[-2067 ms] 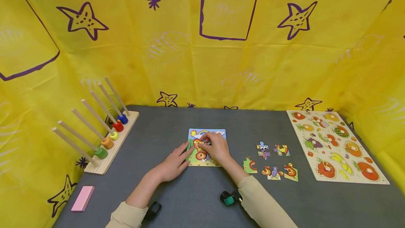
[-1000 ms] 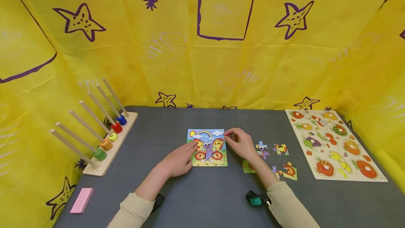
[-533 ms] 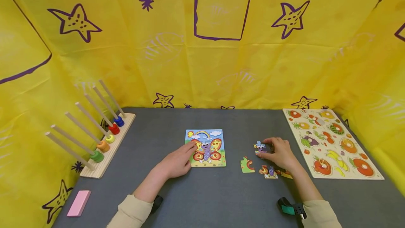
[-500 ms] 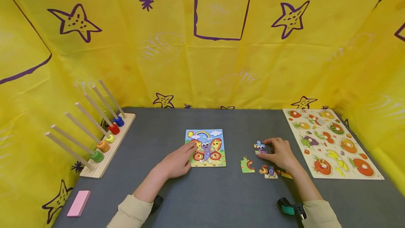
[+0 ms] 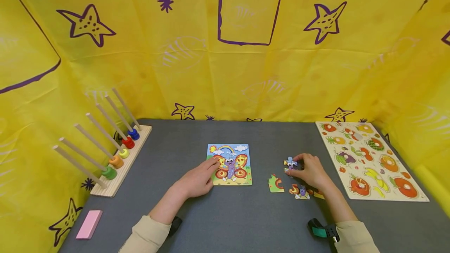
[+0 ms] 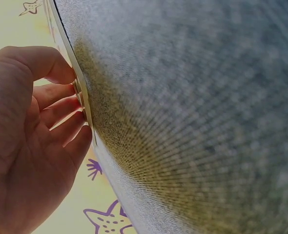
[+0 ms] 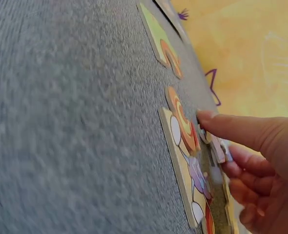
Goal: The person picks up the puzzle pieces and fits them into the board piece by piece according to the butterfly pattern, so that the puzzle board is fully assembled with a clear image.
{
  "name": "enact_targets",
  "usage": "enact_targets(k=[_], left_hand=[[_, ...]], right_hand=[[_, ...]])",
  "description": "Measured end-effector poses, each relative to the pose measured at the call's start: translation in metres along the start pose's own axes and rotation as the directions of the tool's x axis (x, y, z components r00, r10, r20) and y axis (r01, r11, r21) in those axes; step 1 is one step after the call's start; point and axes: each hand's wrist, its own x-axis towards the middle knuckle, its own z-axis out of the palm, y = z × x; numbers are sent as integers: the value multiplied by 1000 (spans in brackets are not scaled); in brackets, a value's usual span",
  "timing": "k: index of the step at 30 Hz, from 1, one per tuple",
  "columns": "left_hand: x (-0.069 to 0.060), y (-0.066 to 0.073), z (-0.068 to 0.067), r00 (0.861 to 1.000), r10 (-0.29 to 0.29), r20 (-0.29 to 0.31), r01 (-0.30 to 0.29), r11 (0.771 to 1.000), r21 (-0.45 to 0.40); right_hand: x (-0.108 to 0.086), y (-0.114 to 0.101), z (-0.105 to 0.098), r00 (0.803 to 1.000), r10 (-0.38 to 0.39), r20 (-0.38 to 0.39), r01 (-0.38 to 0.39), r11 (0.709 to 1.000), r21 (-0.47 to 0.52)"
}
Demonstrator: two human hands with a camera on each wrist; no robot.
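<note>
The butterfly puzzle board lies flat on the dark table. My left hand rests on its left side, fingers extended over the picture; the left wrist view has this hand's thumb and fingers at the board's edge. Farther right, my right hand pinches a puzzle piece showing a purple butterfly face between thumb and fingers. Nearer me lie a green-and-red puzzle piece and a piece with a purple body. Another piece is mostly covered by the right hand and wrist.
A wooden fruit board lies at the right. On the left stands a wooden peg stand with coloured rings on tall rods. A pink block sits near the front left. Yellow patterned cloth closes off the back and sides.
My right hand has moved from over the butterfly board to the loose pieces at the right and taken hold of the butterfly-face piece. The left hand has stayed on the board's left side.
</note>
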Motion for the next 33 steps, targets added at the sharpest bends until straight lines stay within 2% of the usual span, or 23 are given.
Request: enact_targets(k=[2,6,9,10,12,16,17,19,21,23,26,27,30,33], left_hand=[[0,0,0,1000,-2,3,2,1000,-2],[1,0,-1,1000,0,1,0,1000,-8],[1,0,0,1000,3,-5,-3,1000,-13],[1,0,0,1000,4,-6,-4,1000,-14],[1,0,0,1000,2,-6,-3,1000,-18],[0,-1,1,1000,3,-11,-3,1000,-24],[0,-1,1,1000,7,-14,-7,1000,-23],[1,-2,1,1000,14,-20,-15,1000,-22],[1,-2,2,1000,20,-24,-20,1000,-18],[1,-3,2,1000,22,-20,-22,1000,-16],[2,-3,3,1000,15,-11,-16,1000,-21],[2,-3,2,1000,11,-5,-12,1000,-24],[1,-3,2,1000,0,5,0,999,-35],[0,-4,1,1000,-2,5,2,1000,-29]], right_hand=[[1,-1,1,1000,13,2,-14,999,32],[5,-7,6,998,31,-54,-24,991,128],[11,-17,12,995,50,-87,-27,967,255],[13,-21,15,995,60,-78,-33,949,313],[19,-30,22,996,77,-47,-48,895,443],[31,-57,40,994,82,65,-105,762,640],[34,-64,46,993,81,88,-119,740,662],[39,-79,57,988,79,129,-146,715,684],[45,-91,69,986,81,148,-162,701,694],[50,-100,80,982,102,161,-186,695,694],[56,-110,94,978,147,147,-208,710,673],[58,-112,98,978,160,132,-207,725,657],[62,-117,105,984,166,64,-173,800,575],[64,-121,108,991,132,12,-120,855,504]])
